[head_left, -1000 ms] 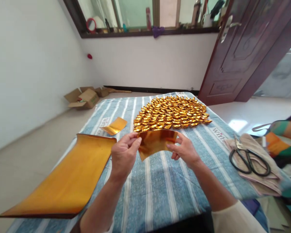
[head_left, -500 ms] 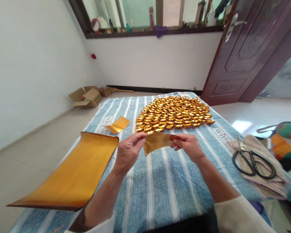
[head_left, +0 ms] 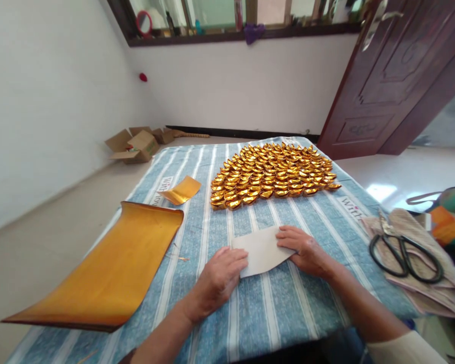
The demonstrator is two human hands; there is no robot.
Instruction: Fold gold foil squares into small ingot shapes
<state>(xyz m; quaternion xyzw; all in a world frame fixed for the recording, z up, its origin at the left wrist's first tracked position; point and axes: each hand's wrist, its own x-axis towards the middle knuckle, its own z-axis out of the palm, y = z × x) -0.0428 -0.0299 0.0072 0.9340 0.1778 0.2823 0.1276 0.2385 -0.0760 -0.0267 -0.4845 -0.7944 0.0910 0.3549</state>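
A small rectangular sheet of gold paper [head_left: 263, 251] is white side up, low over the striped cloth in front of me. My left hand [head_left: 222, 273] has its left end, fingers on top and the thumb out of sight. At the right end, my right hand [head_left: 301, 248] grips the sheet with fingers over its face and the thumb at the lower edge. Rows of folded gold paper ingots [head_left: 273, 174] stand just beyond. Left of them lies a short stack of cut gold paper [head_left: 182, 190]. A large gold sheet stack [head_left: 102, 268] curls up beside my left arm.
Black-handled scissors [head_left: 405, 253] rest on a beige folded cloth [head_left: 426, 298] at the right. The blue striped tablecloth [head_left: 288, 313] covers the table. Open cardboard boxes [head_left: 134, 146] sit on the floor, and a dark red door [head_left: 379, 101] stands back right.
The sheet has turned from gold side to white side facing up. Both hands have come down and nearer to me with it. The view has tilted slightly downward.
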